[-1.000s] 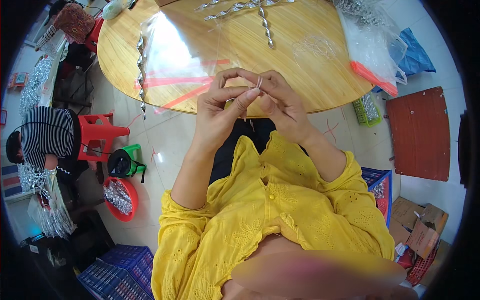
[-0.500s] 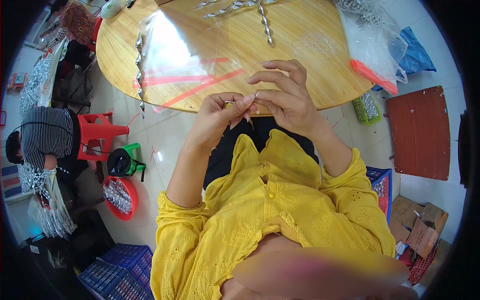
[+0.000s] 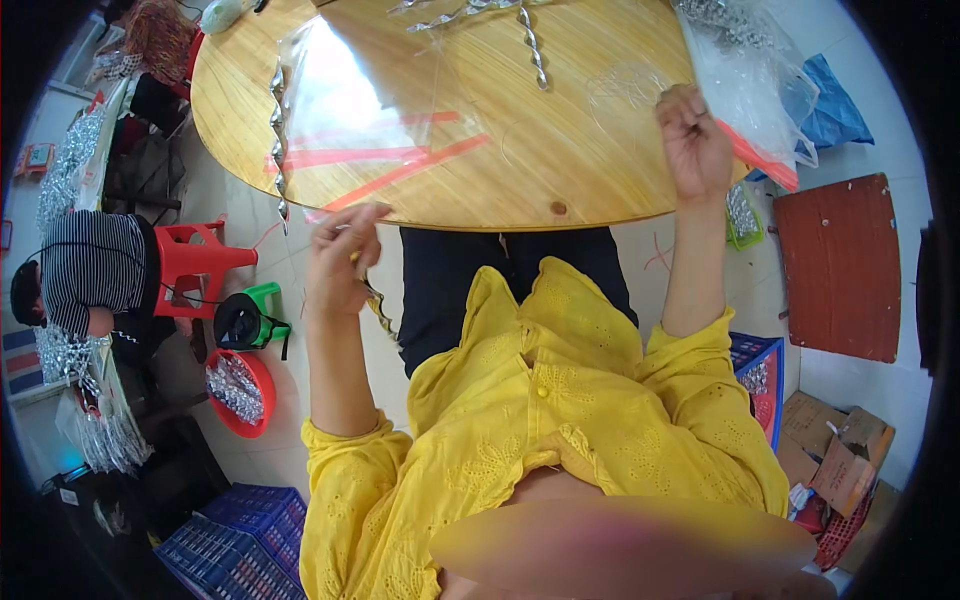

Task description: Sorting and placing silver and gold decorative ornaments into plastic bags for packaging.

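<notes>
My left hand (image 3: 343,262) is closed at the table's near edge, left of my lap. From it hangs a shiny twisted strip (image 3: 379,308), its upper end hidden by the hand. Over the right side of the table my right hand (image 3: 697,150) is raised with its fingers curled together; whatever they may pinch is too small to make out. Close to it lies a loose tangle of thin clear thread (image 3: 625,88). Another silver twisted strip (image 3: 279,130) lies along the table's left side, overhanging the edge.
A clear plastic sheet with red bands (image 3: 350,160) covers part of the wooden table (image 3: 560,150). More twisted strips (image 3: 533,50) lie at the far side. Plastic bags (image 3: 745,70) sit on the right. On the left are a red stool (image 3: 195,262) and a seated person (image 3: 95,275).
My hands were together over the near table edge; they have parted. The left moved left and down with the twisted strip, the right moved right and away from me.
</notes>
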`<state>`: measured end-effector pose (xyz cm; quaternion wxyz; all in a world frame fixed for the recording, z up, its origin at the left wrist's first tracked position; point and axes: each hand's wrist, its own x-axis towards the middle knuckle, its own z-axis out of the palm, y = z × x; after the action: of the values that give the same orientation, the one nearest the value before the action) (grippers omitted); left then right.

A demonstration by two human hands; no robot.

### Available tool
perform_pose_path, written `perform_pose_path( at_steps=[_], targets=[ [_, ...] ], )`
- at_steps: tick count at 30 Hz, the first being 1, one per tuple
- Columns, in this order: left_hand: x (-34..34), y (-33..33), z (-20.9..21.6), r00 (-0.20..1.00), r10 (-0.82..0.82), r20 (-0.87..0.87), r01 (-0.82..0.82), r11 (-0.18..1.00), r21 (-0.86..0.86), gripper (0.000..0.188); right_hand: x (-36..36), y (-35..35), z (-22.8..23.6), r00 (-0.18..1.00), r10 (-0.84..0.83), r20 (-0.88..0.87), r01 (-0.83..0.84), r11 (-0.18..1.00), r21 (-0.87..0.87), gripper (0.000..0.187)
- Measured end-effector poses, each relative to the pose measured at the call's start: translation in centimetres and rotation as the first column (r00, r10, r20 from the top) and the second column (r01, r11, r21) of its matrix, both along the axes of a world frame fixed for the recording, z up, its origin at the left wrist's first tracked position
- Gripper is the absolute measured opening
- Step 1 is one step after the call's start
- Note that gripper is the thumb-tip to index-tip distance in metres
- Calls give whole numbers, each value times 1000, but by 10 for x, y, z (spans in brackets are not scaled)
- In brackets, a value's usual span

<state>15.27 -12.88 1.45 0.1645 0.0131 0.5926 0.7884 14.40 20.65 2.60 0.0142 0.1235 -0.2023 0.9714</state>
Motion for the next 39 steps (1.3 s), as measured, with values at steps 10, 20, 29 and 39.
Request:
perform_pose_path(
  at_steps=[10, 20, 29, 39],
  targets=[
    [14, 1, 7, 929, -353, 110, 350, 935, 48, 18, -18, 6, 17, 994, -80, 71, 73, 993, 89, 10],
    [23, -28, 35, 988, -141, -60, 107, 915, -389, 17, -25, 12, 35, 953, -271, -136, 299, 914, 275, 15],
    [-62, -106, 5, 768, 226, -599, -640, 289, -712, 25, 22, -35, 14, 935, -271, -229, 316, 342, 885, 19],
    [-90, -110, -39, 833, 50, -551, -553, 126, -824, 37, 40, -7, -17, 911, -392, -131, 246, 260, 934, 16]
  ],
)
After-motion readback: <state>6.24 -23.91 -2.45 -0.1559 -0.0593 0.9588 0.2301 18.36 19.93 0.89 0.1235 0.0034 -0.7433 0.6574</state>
